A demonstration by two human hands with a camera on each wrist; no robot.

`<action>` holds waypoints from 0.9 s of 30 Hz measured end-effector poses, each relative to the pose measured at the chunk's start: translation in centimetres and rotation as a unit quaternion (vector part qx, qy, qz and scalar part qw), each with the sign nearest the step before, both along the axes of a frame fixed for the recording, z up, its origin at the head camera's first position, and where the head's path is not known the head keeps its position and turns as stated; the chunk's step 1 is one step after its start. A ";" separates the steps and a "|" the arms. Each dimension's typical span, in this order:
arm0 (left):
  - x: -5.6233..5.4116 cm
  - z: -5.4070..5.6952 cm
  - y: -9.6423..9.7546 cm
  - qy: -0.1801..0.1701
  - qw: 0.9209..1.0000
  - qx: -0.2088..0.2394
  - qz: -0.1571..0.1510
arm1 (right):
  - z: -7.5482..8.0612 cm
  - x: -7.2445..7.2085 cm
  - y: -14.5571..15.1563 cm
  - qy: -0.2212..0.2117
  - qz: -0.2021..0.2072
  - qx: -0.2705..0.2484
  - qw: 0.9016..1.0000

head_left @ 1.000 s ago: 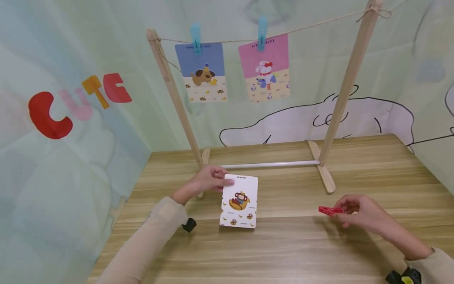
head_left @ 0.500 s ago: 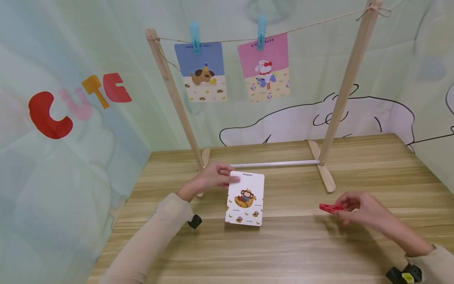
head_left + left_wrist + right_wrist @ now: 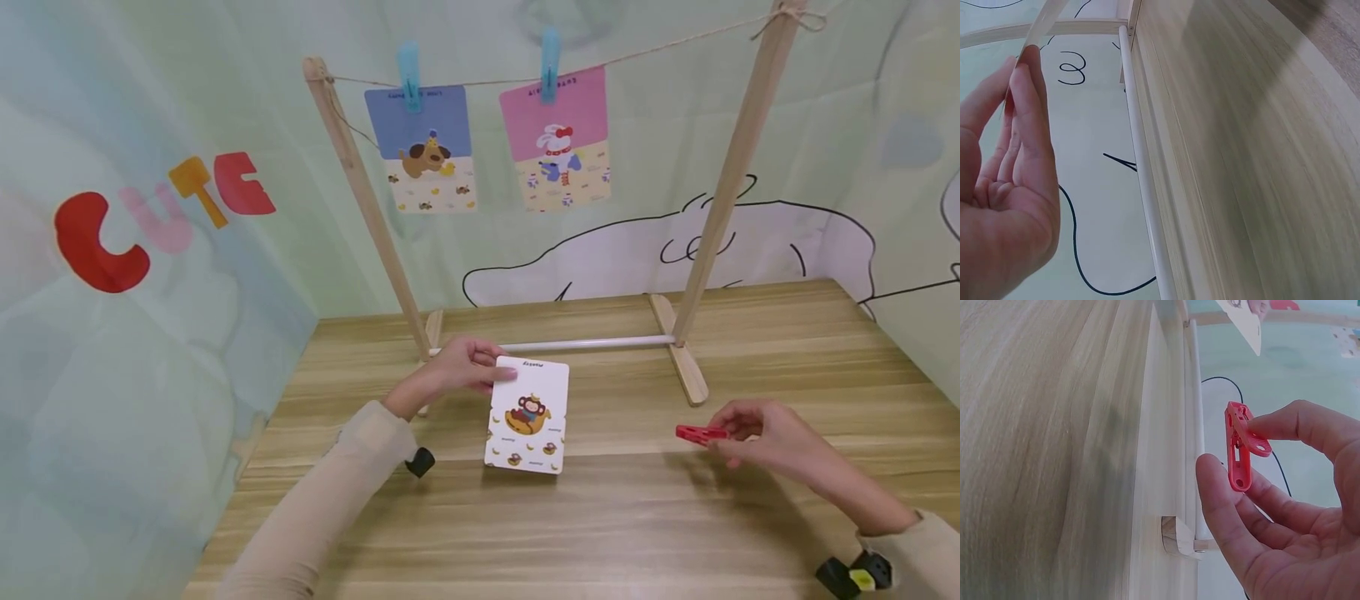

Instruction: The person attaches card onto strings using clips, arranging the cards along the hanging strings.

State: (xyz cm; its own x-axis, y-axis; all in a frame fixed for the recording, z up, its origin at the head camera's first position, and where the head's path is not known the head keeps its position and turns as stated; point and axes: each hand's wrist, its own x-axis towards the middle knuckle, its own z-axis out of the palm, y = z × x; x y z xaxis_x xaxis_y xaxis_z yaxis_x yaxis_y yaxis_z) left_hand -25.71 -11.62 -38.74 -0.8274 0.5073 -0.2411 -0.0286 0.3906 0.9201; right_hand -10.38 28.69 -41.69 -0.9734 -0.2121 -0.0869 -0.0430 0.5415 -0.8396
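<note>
My left hand (image 3: 465,368) pinches the top left edge of a white card (image 3: 529,417) with a monkey on a banana printed on it. The card is held above the table, and in the left wrist view the card (image 3: 1042,26) shows edge-on between thumb and fingers. Over the right side of the table, my right hand (image 3: 765,437) holds a red clothespin (image 3: 701,434). Seen from the right wrist, thumb and fingers grip the clothespin (image 3: 1240,447) by its handle end. Card and clothespin are well apart.
Behind my hands stands a wooden rack with a left post (image 3: 367,208), a right post (image 3: 738,175) and a white bar (image 3: 585,343). On its string (image 3: 675,43) hang a blue dog card (image 3: 423,150) and a pink rabbit card (image 3: 558,142), each under a light-blue clothespin.
My left hand has carried the monkey card to the right and slightly up. My right hand, with the red clothespin, has risen only slightly.
</note>
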 end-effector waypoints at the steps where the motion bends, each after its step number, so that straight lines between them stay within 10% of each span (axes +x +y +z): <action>1: 0.0 0.1 0.1 -0.001 1.000 -0.001 0.000 | 0.0 0.0 0.0 0.000 0.000 0.000 1.000; 27: -0.3 0.7 2.1 0.014 0.999 0.036 -0.012 | 1.6 -0.8 1.2 0.026 -0.007 0.034 0.999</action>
State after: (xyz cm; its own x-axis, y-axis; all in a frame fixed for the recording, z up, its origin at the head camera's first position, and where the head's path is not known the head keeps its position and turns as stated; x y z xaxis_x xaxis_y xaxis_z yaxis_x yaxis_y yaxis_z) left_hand -26.06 -9.49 -38.01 -0.8207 0.5425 -0.1792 0.0069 0.3230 0.9464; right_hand -11.21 29.87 -40.08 -0.9796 -0.1946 -0.0496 -0.0784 0.5977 -0.7979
